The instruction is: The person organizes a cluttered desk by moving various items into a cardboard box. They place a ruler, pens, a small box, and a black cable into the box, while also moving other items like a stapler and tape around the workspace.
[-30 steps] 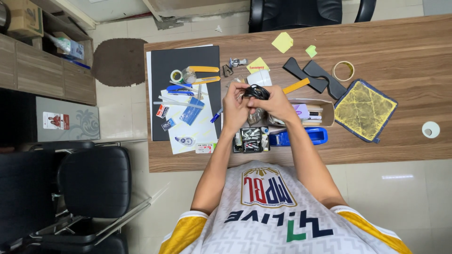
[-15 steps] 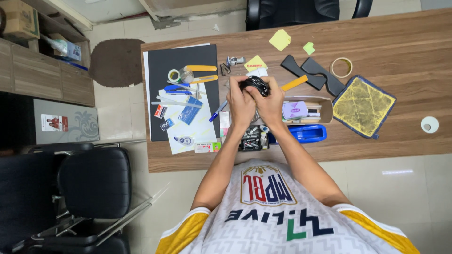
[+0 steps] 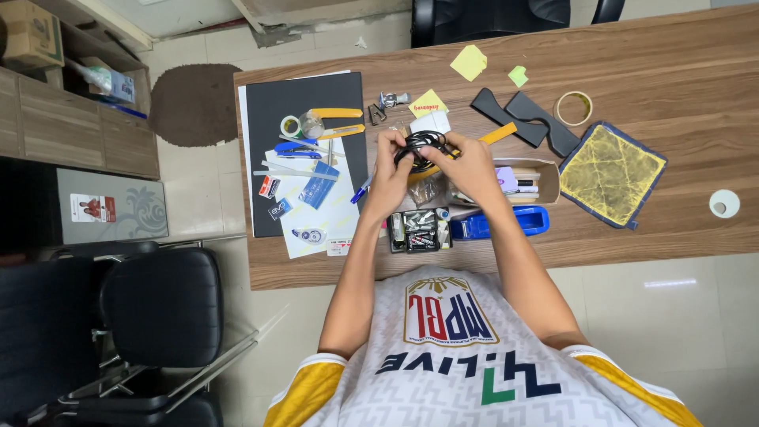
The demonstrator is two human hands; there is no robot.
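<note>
both hands, left hand point(image 3: 389, 175) and right hand point(image 3: 468, 168), hold a tangled black cord bundle point(image 3: 421, 146) tight in their fingers above the brown wooden counter point(image 3: 680, 87).

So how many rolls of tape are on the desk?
3: a tan roll at the far right, a white roll near the right edge, a clear roll on the black board. Others may be hidden.
</note>
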